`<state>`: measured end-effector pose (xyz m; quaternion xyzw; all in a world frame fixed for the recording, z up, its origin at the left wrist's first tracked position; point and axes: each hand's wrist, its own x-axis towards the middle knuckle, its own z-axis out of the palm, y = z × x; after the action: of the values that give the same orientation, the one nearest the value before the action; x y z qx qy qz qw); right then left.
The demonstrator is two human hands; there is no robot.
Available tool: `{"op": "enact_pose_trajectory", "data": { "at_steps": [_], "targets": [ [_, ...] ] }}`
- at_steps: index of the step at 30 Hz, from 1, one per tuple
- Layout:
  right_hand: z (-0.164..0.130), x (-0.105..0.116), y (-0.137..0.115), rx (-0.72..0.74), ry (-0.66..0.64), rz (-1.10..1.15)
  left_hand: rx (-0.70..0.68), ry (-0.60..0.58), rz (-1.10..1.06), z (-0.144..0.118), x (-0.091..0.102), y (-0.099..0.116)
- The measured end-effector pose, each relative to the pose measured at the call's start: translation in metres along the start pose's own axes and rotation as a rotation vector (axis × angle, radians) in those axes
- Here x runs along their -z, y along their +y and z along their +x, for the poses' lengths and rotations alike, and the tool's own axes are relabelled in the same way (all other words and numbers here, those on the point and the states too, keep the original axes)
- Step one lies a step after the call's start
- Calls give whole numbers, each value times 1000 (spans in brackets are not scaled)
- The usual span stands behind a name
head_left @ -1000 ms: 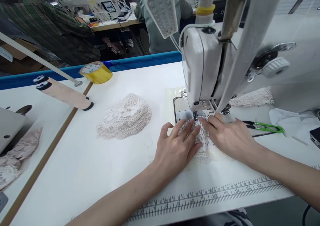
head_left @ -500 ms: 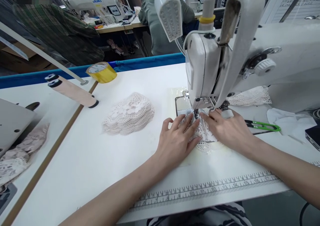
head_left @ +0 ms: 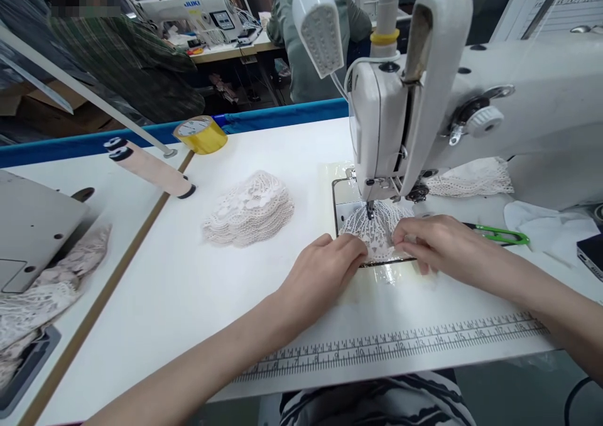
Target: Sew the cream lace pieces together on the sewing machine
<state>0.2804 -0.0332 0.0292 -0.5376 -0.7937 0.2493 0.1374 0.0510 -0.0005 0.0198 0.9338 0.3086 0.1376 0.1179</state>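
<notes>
A piece of white lace (head_left: pixel 377 226) lies under the presser foot of the white sewing machine (head_left: pixel 377 124), over its metal plate. My left hand (head_left: pixel 325 266) is closed on the lace's near left edge, fingers curled under. At the near right edge, my right hand (head_left: pixel 431 244) pinches the same lace between thumb and fingers. The presser foot (head_left: pixel 370 210) stands over the lace between and beyond both hands; whether it presses down I cannot tell. To the left on the table sits a stack of similar lace pieces (head_left: pixel 252 211).
Green-handled snips (head_left: pixel 502 234) and a white cloth (head_left: pixel 546 222) lie right of my right hand. More lace (head_left: pixel 471 178) rests behind the machine's head. A thread cone (head_left: pixel 153 169) and yellow tape roll (head_left: pixel 201 136) are at the far left. A printed ruler (head_left: pixel 391 350) runs along the front edge.
Both hands have drawn back toward me from beside the presser foot. They were spread flat over the lace and now grip its near edge. The view has shifted slightly.
</notes>
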Motion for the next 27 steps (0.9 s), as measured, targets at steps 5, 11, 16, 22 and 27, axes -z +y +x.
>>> {"op": "enact_pose_trajectory", "data": {
  "at_steps": [5,11,16,22,27],
  "targets": [
    [2,3,-2,-38,80,51,141,-78,-138,10,3,12],
    [3,2,-5,14,80,-26,142,-16,-116,19,7,11],
    [3,-9,-1,103,371,-340,138,-89,-143,35,18,3],
    [9,-11,4,76,487,-296,102,-170,-268,53,14,-15],
    [16,-10,2,-70,413,-260,119,-236,-516,53,18,-23]
  ]
}}
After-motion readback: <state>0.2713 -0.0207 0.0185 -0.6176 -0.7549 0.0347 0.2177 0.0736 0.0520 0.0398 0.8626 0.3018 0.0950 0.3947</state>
